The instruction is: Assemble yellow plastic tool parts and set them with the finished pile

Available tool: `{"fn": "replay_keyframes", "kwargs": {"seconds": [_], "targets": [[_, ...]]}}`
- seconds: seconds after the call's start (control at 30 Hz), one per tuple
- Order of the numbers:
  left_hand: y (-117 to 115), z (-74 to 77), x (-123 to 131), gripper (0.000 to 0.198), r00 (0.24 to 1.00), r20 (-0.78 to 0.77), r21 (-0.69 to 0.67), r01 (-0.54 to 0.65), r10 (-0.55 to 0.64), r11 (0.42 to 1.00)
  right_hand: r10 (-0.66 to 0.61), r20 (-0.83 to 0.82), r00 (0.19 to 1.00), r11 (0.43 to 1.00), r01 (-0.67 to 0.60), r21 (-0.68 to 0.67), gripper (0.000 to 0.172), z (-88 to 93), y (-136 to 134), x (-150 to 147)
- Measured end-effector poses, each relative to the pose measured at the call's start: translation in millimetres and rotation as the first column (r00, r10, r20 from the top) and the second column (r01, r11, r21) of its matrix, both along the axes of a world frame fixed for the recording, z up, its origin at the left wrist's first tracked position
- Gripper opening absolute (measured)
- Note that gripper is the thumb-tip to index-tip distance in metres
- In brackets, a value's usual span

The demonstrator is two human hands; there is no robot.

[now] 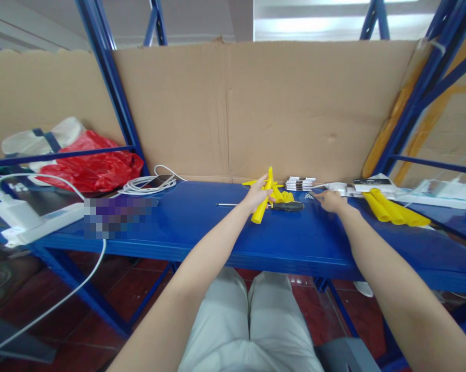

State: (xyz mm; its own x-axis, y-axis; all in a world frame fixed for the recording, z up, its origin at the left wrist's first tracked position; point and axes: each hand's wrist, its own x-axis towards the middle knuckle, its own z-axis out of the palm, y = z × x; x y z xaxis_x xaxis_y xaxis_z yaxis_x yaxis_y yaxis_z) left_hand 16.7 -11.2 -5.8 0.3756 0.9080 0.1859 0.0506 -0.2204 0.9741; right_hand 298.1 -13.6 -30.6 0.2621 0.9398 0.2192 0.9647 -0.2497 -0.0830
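My left hand (259, 194) is closed around a yellow plastic part (259, 214) with a tube-shaped lower end, tilted above the blue tabletop. Behind it lie more yellow pieces (285, 196), partly covered by the hand. A screwdriver (289, 206) with a black handle rests just under the held part, its shaft pointing left. My right hand (331, 200) reaches down to the tabletop at a small pile of screws (308, 196), fingertips together at its edge. Whether a screw is between those fingers is too small to see.
Yellow tubes (391, 207) lie at the right, near white power strips (434, 198). Small stacked white packets (299, 183) stand by the cardboard wall (295, 103). A coiled white cable (147, 184), a red plastic bag (95, 163) and a power strip (48, 225) occupy the left.
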Motion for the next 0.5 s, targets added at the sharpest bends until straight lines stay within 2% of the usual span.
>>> {"fn": "replay_keyframes", "kwargs": {"seconds": [0.1,0.2,0.33,0.5], "targets": [[-5,2.9,0,0.078,0.978,0.140,-0.091,0.169,-0.155,0.981,0.037,0.003,0.999,0.999,-0.037,0.018,0.044,-4.2,3,-3],[-7,3.4,0,0.078,0.952,0.200,-0.148,0.263,-0.232,0.953,0.093,0.034,0.995,0.994,-0.095,0.058,0.041,-8.2,8,-7],[-7,1.2,1,0.076,0.944,0.194,-0.207,0.304,-0.266,0.930,0.144,0.067,0.987,0.986,-0.149,0.070,0.040,-11.6,10,-13],[-4,-1.3,2,0.072,0.942,0.178,-0.239,0.322,-0.285,0.916,0.120,0.068,0.990,0.992,-0.121,0.017,0.042,-11.8,9,-18]]}}
